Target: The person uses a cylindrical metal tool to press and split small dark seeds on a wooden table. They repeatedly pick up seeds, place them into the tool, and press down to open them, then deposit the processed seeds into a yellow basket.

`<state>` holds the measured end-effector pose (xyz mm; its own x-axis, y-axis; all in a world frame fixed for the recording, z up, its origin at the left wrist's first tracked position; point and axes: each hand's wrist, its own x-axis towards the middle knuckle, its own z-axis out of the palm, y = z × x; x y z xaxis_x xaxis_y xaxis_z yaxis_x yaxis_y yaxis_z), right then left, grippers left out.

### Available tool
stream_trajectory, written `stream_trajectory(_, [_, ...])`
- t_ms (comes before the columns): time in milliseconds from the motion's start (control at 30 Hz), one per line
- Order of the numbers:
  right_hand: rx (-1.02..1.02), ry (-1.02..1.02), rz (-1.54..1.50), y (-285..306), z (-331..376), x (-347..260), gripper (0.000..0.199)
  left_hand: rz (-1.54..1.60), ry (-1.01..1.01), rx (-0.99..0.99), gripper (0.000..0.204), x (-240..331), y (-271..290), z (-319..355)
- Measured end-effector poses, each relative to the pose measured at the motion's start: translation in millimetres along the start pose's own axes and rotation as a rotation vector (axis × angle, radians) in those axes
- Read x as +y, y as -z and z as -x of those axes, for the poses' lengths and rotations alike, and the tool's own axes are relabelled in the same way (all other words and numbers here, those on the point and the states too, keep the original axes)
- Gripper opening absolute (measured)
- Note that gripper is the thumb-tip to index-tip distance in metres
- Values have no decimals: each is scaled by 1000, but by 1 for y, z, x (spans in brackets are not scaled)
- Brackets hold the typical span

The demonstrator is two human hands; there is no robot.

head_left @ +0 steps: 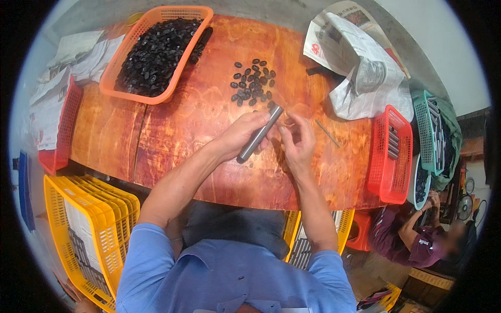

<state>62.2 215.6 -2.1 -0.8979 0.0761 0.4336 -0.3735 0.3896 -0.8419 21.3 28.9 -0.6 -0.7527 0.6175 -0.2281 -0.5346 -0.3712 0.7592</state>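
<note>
My left hand (241, 134) is wrapped round a dark grey metal tube (260, 134), which slants with its far end up to the right. Close beside that far end is my right hand (299, 143), its thumb and forefinger drawn together in a pinch. Whatever lies between those fingertips is too small to make out. Just beyond the tube, small black oval pieces (254, 83) lie scattered on the wooden table (209, 130). A thin rod (327, 133) rests on the tabletop to the right of my right hand.
An orange basket (107, 86) full of black pieces stands far left. Newspaper (360, 78) lies far right. At the right edge are a red basket (374, 177) with tubes and a green one (424, 141). Yellow crates (109, 229) stand below left. Another person (402, 235) sits lower right.
</note>
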Motion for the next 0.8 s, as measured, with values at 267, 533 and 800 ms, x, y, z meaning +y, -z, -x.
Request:
stream_trajectory(267, [-79, -309, -416, -1, -4, 0, 33, -284, -84, 33, 37, 1, -9, 3])
stream_trajectory(533, [-103, -434, -696, 5, -12, 0, 23, -610, -113, -96, 46, 4, -17, 8])
stream_trajectory(800, [-226, -418, -511, 25, -3, 0, 21, -1337, -483, -28, 47, 5, -24, 31])
